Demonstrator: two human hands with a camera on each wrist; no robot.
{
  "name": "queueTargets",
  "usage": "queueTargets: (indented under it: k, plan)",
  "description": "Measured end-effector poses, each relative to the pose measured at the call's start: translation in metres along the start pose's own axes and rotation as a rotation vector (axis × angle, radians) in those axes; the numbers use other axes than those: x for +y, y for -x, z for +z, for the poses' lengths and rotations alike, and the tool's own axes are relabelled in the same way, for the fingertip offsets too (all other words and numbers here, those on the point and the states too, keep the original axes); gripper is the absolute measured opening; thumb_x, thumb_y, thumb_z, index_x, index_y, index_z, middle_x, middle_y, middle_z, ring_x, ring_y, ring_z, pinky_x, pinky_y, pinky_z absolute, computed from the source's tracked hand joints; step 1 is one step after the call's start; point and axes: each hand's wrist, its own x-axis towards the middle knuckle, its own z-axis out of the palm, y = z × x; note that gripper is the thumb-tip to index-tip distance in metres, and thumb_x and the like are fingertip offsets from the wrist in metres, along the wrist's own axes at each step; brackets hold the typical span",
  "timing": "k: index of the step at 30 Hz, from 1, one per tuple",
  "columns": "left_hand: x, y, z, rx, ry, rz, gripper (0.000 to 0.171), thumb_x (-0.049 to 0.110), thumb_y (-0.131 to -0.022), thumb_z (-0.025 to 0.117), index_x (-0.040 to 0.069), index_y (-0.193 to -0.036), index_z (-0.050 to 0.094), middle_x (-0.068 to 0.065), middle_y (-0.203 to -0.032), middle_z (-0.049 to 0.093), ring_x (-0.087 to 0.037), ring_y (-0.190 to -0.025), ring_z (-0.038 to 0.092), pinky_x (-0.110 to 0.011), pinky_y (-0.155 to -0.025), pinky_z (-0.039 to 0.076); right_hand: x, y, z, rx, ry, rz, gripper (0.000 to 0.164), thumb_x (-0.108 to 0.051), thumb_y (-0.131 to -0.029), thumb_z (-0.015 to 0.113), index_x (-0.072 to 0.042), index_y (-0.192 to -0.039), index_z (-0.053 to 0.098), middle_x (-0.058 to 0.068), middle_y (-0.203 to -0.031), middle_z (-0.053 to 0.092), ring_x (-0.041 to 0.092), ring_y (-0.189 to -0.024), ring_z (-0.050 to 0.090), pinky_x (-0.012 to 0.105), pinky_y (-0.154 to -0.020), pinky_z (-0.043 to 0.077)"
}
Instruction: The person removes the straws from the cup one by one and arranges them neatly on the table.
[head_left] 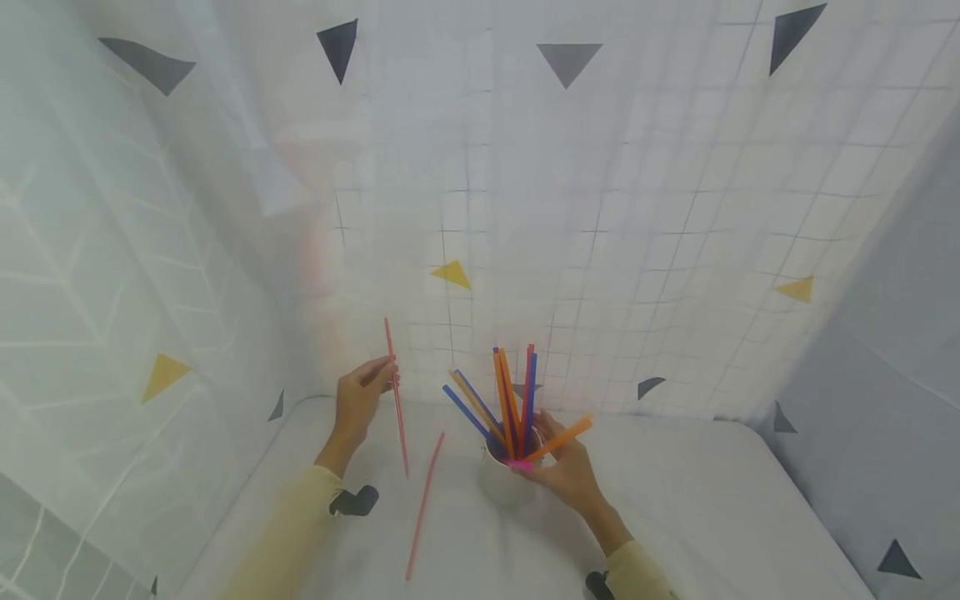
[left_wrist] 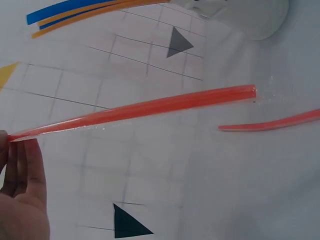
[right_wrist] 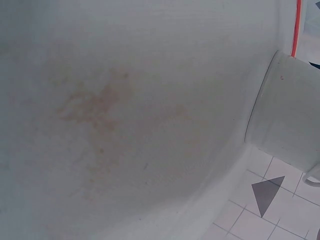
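Observation:
In the head view my left hand (head_left: 360, 398) pinches a thin red straw (head_left: 400, 417) near its upper part, held upright and slightly tilted. The left wrist view shows this red straw (left_wrist: 175, 104) with a clear film along it, between thumb and fingers. My right hand (head_left: 566, 471) holds the white mug (head_left: 506, 487) at its right side, thumb in front and fingers behind the rim. Several orange, blue and red straws (head_left: 504, 392) stand in the mug; one orange straw (head_left: 570, 432) leans right over the hand. A bright pink patch shows at the thumb.
A second red straw (head_left: 424, 508) lies on the white-covered table (head_left: 690, 500) between the left forearm and the mug. Behind the table hangs a pale gridded sheet (head_left: 600, 183) with triangles. In the right wrist view the mug (right_wrist: 287, 110) is at the right edge.

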Motion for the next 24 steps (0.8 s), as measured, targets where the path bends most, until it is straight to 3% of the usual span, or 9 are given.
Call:
queueTargets:
  k: [5, 9, 13, 18, 24]
  plan:
    - [-0.025, 0.014, 0.003, -0.068, 0.010, -0.058, 0.039, 0.026, -0.092, 0.070, 0.000, -0.121, 0.066, -0.017, -0.109, 0.070, -0.026, -0.096, 0.069, -0.028, -0.082, 0.057, 0.002, 0.000, 0.000, 0.009, -0.008, -0.012, 0.095, -0.011, -0.071, 0.088, 0.000, -0.148, 0.035, 0.022, -0.141, 0.049, 0.036, -0.128, 0.049, 0.044, -0.101, 0.042]
    - [-0.048, 0.020, 0.002, -0.105, -0.009, -0.133, 0.034, 0.024, -0.092, 0.070, 0.001, -0.117, 0.068, -0.017, -0.107, 0.070, -0.026, -0.095, 0.070, -0.029, -0.082, 0.058, 0.004, -0.001, 0.000, 0.002, -0.012, -0.004, 0.095, -0.013, -0.072, 0.088, 0.001, -0.148, 0.034, 0.022, -0.142, 0.049, 0.036, -0.128, 0.049, 0.045, -0.101, 0.042]
    - [-0.071, 0.023, 0.004, -0.121, 0.016, -0.198, 0.030, 0.019, -0.090, 0.072, 0.001, -0.113, 0.070, -0.017, -0.103, 0.071, -0.023, -0.090, 0.071, -0.029, -0.080, 0.058, 0.025, -0.002, 0.004, 0.022, 0.006, -0.039, 0.096, -0.021, -0.072, 0.088, -0.004, -0.149, 0.035, 0.017, -0.142, 0.051, 0.033, -0.127, 0.051, 0.044, -0.100, 0.044]
    - [-0.091, 0.031, 0.006, -0.144, -0.028, -0.217, 0.028, 0.021, -0.089, 0.073, 0.000, -0.108, 0.071, -0.013, -0.098, 0.073, -0.020, -0.087, 0.071, -0.030, -0.078, 0.059, 0.046, -0.004, 0.006, 0.014, 0.022, -0.079, 0.096, -0.031, -0.073, 0.087, -0.012, -0.151, 0.034, 0.008, -0.144, 0.050, 0.028, -0.129, 0.050, 0.040, -0.100, 0.044]
    - [-0.111, 0.043, 0.011, -0.169, -0.090, -0.253, 0.027, 0.023, -0.087, 0.075, 0.003, -0.105, 0.073, -0.008, -0.095, 0.073, -0.018, -0.086, 0.070, -0.029, -0.077, 0.059, 0.037, -0.003, 0.005, 0.009, 0.010, -0.071, 0.096, -0.031, -0.072, 0.087, -0.011, -0.151, 0.035, 0.009, -0.144, 0.050, 0.029, -0.129, 0.050, 0.040, -0.100, 0.044]
